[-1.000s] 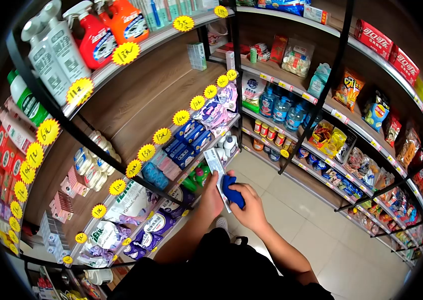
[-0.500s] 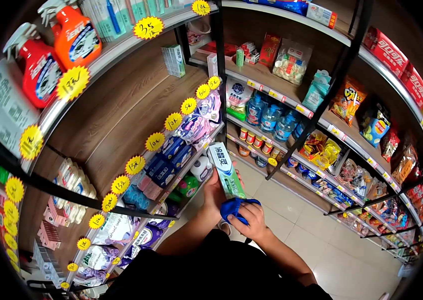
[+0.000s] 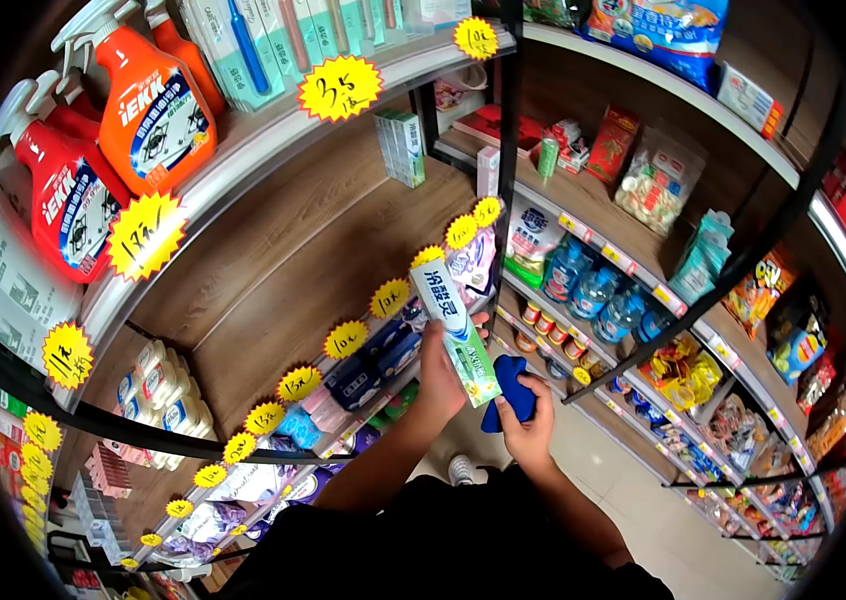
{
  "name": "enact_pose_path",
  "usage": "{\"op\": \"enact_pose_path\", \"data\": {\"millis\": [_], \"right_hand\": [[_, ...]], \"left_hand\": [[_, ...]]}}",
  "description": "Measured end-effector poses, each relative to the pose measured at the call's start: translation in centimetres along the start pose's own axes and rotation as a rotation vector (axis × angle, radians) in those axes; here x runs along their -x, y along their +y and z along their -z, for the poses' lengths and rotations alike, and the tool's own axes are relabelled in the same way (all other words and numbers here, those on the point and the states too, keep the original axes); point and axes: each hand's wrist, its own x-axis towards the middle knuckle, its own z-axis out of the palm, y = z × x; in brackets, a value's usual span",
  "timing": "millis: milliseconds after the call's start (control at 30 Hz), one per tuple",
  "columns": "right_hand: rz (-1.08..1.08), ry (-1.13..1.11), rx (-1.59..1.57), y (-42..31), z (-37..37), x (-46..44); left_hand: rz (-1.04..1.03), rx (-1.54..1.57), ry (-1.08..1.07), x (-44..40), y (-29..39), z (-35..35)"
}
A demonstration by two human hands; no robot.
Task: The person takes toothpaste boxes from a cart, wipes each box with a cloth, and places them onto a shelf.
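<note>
My left hand (image 3: pixel 439 372) is closed around a white and green toothpaste box (image 3: pixel 455 333), held at a slant with its upper end pointing away from me. Beside the box's lower end, my right hand (image 3: pixel 531 422) grips a folded dark blue cloth (image 3: pixel 511 382). The cloth lies close to the box's lower edge; whether they touch I cannot tell. Behind the box is the wooden shelf (image 3: pixel 243 270), where a small stack of similar toothpaste boxes (image 3: pixel 401 150) stands at the far corner.
Orange spray bottles (image 3: pixel 156 112) and red ones (image 3: pixel 68 195) stand on the upper left shelf. Wrapped soap bars (image 3: pixel 165 395) are stacked lower left. Black shelf posts (image 3: pixel 509 120) rise ahead. Blue-tinted bottles (image 3: pixel 595 292) and snack bags line the right shelves.
The toothpaste box has come up in front of the shelf's price tags. My right hand has shifted right and the cloth is now more compactly folded. The view has moved closer to the left shelf.
</note>
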Motion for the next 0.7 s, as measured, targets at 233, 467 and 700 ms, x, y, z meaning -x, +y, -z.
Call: {"op": "enact_pose_path", "data": {"millis": [233, 467, 700], "right_hand": [[-0.130, -0.124, -0.139, 3.9, -2.8, -6.5], [-0.307, -0.228, -0.233, 8.2, -4.4, -15.4], [-0.259, -0.468, -0.138, 12.6, -2.9, -22.3]], "left_hand": [[-0.183, -0.215, 0.130, -5.7, 2.1, -0.8], [-0.378, -0.902, 0.164, -15.4, 4.2, 0.0], [-0.621, -0.966, 0.222, -29.9, 6.0, 2.1]]}}
